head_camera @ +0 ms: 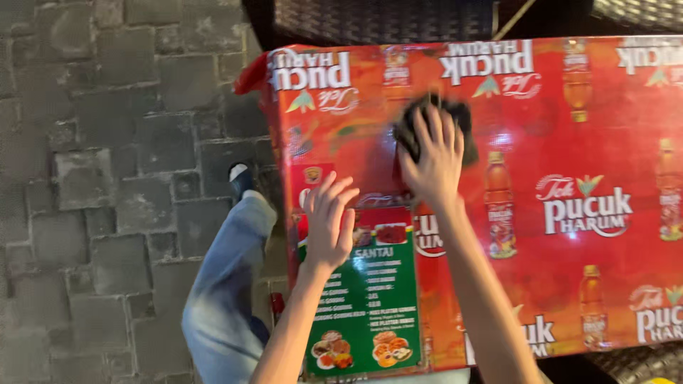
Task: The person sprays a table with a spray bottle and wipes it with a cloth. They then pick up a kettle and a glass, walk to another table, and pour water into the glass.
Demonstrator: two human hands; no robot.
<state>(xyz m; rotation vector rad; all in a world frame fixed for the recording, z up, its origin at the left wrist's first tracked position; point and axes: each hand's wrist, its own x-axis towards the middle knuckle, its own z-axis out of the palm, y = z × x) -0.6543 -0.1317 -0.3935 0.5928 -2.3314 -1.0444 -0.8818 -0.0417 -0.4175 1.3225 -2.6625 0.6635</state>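
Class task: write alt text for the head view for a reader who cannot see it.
The right hand presses a dark cloth on a red printed table. The left hand rests flat on a green menu card. Grey paving lies beside it.

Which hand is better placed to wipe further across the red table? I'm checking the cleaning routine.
Probably the right hand: it lies flat on the dark cloth on the red table cover. The left hand rests open on the green menu card, no cloth under it.

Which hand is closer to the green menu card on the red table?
Left. The left hand rests on the green menu card's top edge; the right hand presses a dark cloth farther up.
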